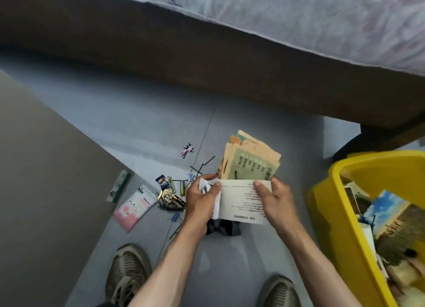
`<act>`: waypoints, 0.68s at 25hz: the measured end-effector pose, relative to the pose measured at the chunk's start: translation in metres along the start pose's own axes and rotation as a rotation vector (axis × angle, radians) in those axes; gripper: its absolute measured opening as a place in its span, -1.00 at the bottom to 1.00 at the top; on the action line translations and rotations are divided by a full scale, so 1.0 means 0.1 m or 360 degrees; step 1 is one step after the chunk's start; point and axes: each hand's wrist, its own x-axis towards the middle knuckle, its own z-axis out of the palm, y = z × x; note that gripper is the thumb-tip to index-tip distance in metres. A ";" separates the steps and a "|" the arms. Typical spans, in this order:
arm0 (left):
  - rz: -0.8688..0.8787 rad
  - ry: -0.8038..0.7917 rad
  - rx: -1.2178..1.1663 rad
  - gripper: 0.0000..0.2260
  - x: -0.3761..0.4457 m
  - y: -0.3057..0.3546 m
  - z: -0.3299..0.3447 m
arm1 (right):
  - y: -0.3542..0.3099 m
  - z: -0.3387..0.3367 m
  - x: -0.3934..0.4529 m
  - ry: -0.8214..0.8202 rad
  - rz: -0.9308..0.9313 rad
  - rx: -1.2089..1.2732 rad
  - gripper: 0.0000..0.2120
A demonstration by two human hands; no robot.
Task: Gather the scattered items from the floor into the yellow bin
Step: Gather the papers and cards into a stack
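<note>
The person crouches over a grey floor (138,113), both hands raised in the middle of the view. The left hand (202,198) pinches the left end of a white printed sheet (241,199), thumb on top, and also holds a crumpled white scrap (205,185) against it. The right hand (273,198) pinches the sheet's right end, thumb pressed on its upper face and fingers curled beneath. Just beyond the sheet, a stack of tan and green paper packets (249,159) stands up behind the hands; whether the fingers grip it cannot be told.

The yellow bin (331,205) sits at the right, near the right forearm, and already holds a postcard with a blue sky (388,212) among other blurred things.

On the floor left of the hands lies a heap of small items: black hairpins (202,166), a battery (182,187), and a gold clip (166,196). Farther left lie a pink and white packet (133,209) and a green and white strip (119,186), at the edge of a grey-brown panel (41,180). A small patterned hair clip (187,149) lies apart, farther away. A dark sock (224,228) lies under the sheet, between the forearms. Two olive shoes, left (126,274) and right (279,291), stand at the near edge. A bed with a pale quilt (299,19) crosses the far side.
</note>
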 end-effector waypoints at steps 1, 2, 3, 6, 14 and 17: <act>0.0001 -0.0012 -0.0016 -0.88 -0.05 0.05 0.04 | -0.02 -0.05 -0.03 0.0015 0.0086 0.0188 -0.92; -0.0018 -0.0011 -0.0053 -0.88 -0.09 0.10 0.06 | -0.05 -0.09 -0.05 0.0034 0.0152 0.0327 -0.95; -0.0035 -0.0024 -0.0097 -0.89 -0.14 0.15 0.10 | -0.07 -0.15 -0.08 0.0078 0.0186 0.0423 -0.95; -0.0066 -0.0170 -0.0142 -0.87 -0.42 0.37 0.37 | -0.14 -0.54 -0.27 0.0299 0.0181 0.0614 -0.89; 0.0077 -0.0965 0.0195 -0.84 -1.68 0.55 2.08 | 0.13 -2.31 -1.16 0.1267 -0.0063 0.0393 -0.92; 0.0041 -0.1191 0.0357 -0.58 -2.01 0.39 2.49 | 0.29 -2.70 -1.35 0.1261 0.0070 0.0012 -0.85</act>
